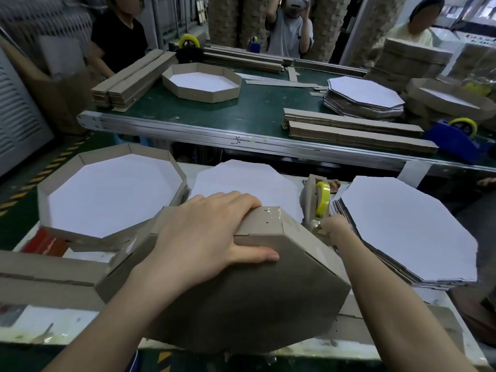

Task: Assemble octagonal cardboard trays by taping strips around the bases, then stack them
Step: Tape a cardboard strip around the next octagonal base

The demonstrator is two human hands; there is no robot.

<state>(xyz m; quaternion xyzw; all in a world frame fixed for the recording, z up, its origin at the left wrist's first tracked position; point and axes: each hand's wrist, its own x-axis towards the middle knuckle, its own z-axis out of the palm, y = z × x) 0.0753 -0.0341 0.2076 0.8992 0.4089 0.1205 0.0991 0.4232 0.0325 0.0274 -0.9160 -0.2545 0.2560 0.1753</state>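
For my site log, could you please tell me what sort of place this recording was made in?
Most likely a packaging factory assembly line: a green conveyor belt carries bundles of cardboard strips, a stack of octagonal bases and a blue tape dispenser.

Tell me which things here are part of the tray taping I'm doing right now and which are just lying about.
In the job:
upturned brown octagonal cardboard tray, held by the left hand
yellow tape roll, at the right hand
stack of white octagonal card bases

Lying about:
blue tape dispenser and brown octagonal tray on the green belt
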